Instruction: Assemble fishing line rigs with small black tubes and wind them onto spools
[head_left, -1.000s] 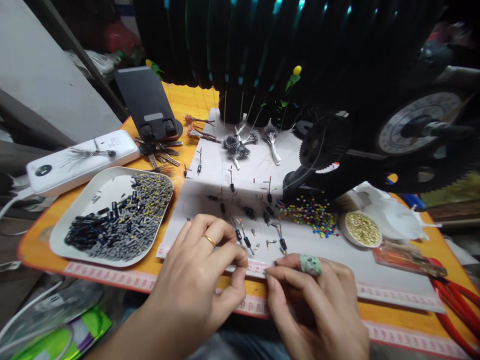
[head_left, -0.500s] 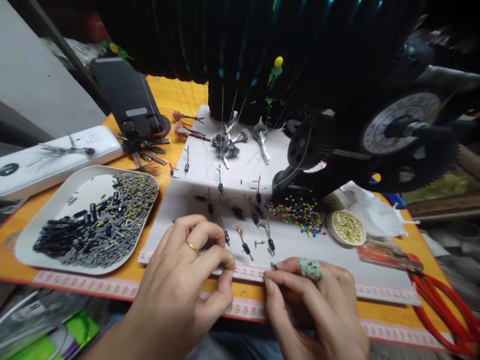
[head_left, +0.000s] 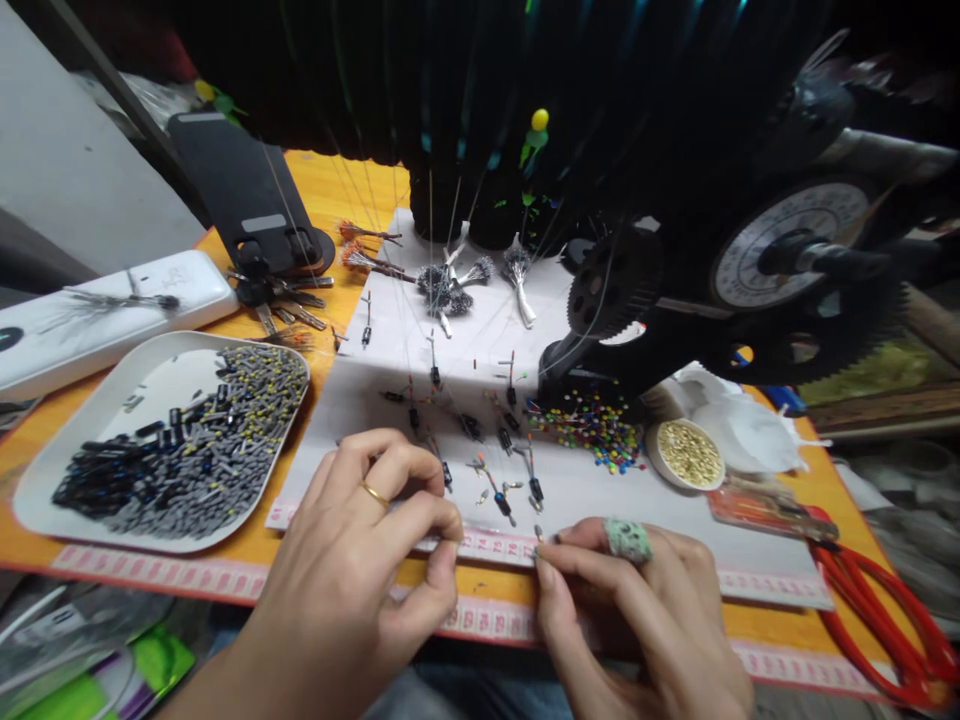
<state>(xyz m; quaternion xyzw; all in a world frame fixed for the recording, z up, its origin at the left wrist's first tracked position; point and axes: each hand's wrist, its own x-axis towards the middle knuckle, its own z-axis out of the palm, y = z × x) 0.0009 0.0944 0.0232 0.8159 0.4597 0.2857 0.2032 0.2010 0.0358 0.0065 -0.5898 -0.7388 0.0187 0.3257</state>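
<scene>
My left hand (head_left: 390,540), with a gold ring, is over the front of the white board (head_left: 622,520), thumb and index finger pinched together. What is between them is too small to make out. My right hand (head_left: 637,600), with a green wrap (head_left: 628,540) on one finger, pinches thumb and index finger at the board's front edge. A tiny grey metal piece (head_left: 538,533) shows just past those fingertips; whether they grip it is unclear. Behind both hands lie several small black pieces with orange-tipped stems (head_left: 503,500) and a few loose silver bits (head_left: 513,486).
On the left, a white tray (head_left: 142,345) bears black and grey tubes. Colored beads (head_left: 592,430), a bowl of gold bits (head_left: 686,452) and red-handled scissors (head_left: 885,610) are to the right. Above stands a dark machine with a dial (head_left: 795,240). Keys (head_left: 277,298) lie near the black stand (head_left: 232,180).
The whole view has shifted slightly. My right hand has moved a little right along the board's edge, away from my left hand. More loose silver bits show near the black pieces.
</scene>
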